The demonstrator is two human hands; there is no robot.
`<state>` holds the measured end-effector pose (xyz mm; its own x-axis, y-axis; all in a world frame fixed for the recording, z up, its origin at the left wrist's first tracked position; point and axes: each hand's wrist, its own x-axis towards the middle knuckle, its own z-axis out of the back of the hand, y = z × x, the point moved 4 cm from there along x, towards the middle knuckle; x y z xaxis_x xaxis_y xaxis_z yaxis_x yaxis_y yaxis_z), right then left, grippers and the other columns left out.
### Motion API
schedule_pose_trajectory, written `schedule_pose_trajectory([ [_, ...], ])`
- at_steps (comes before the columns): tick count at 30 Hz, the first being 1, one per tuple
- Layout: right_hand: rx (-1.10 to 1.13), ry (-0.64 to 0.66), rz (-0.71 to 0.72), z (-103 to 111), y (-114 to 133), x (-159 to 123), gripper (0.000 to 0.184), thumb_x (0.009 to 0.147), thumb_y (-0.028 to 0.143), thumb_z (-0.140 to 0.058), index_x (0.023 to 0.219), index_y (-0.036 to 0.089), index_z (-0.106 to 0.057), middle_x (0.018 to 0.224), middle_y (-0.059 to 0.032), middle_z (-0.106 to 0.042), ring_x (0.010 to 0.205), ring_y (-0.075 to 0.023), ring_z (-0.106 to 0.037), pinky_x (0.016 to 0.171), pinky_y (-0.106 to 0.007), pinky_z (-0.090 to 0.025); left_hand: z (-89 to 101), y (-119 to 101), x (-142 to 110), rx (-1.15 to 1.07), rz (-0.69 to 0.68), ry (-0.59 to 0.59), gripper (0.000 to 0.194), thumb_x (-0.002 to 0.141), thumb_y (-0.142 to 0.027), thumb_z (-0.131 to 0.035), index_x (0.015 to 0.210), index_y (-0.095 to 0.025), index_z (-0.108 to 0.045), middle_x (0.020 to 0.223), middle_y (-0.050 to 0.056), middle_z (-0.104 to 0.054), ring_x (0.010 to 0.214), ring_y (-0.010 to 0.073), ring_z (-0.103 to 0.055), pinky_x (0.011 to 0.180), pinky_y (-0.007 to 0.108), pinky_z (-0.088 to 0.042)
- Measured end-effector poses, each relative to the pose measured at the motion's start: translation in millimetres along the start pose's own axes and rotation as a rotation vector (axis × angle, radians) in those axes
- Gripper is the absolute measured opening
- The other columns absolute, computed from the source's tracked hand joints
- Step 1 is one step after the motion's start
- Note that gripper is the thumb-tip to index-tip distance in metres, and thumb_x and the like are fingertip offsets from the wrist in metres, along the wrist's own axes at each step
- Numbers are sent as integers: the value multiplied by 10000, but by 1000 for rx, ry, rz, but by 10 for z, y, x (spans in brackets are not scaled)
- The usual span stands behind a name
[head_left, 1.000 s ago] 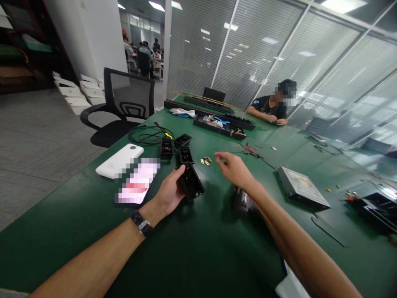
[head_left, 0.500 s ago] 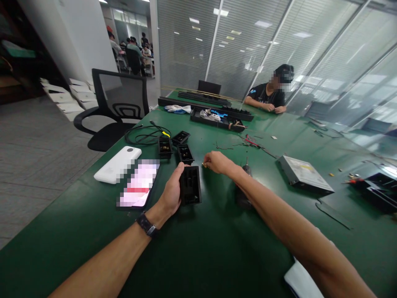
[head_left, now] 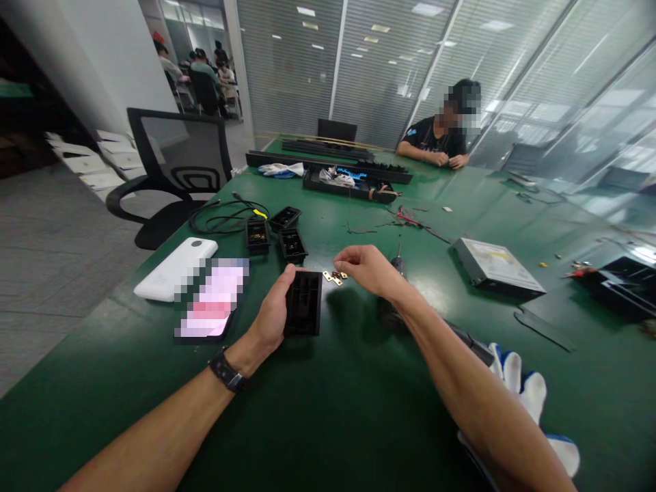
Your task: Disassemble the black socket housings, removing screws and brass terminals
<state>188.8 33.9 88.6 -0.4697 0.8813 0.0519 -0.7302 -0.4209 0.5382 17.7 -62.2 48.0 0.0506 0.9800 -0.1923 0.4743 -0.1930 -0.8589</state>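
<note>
My left hand is wrapped round a small black plastic box, open side up, with ribs inside. Several flat brass plates with holes lie on the green table just beyond it. Over these plates, my right hand has thumb and index finger pressed together. Whatever the pinch may hold is too small to make out. A dark power drill with a thin bit lies partly hidden under my right forearm. Three similar black boxes, including one with brass bits inside, stand past my left hand.
On the left are a white power bank, a phone and a coiled black cable. A metal-cased drive and white-and-blue gloves are on the right. A person sits at the far side.
My right hand has lifted slightly from the table, and more of the brass plates now show beneath it. The view has shifted to the right. My left hand still holds the box.
</note>
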Motion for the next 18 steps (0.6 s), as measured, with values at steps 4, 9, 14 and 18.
schedule_pose_trajectory([
  [4,40,25,-16,50,-77,-30,225,950,186,-568,982,113,-778,874,-85,-807,751,-155,-713,643,-229,-500,-7,15,6,26,0,-4,516,921,-642,-590,1123,-170,-639,902,66,-728,702,179,-698,640,293,-564],
  [9,-44,101,-5,-44,-142,-25,134,840,209,-716,910,206,-831,875,-50,-810,794,-192,-725,686,-265,-491,-10,-2,13,57,0,-26,535,920,-659,-568,1102,-161,-642,932,88,-734,705,204,-704,626,328,-589],
  [14,-168,95,-24,-35,-239,6,357,914,203,-647,1245,245,-771,1069,-74,-800,976,-232,-730,827,-306,-500,-12,1,21,83,58,-48,578,902,-688,-579,1039,-133,-666,891,109,-740,686,208,-706,595,320,-586],
  [18,-238,89,-52,-84,-323,54,396,931,204,-643,1318,220,-725,1123,-114,-777,1052,-257,-712,882,-329,-491,-4,5,30,89,36,-40,482,872,-580,-679,1053,-134,-660,904,108,-743,704,211,-716,599,313,-579],
])
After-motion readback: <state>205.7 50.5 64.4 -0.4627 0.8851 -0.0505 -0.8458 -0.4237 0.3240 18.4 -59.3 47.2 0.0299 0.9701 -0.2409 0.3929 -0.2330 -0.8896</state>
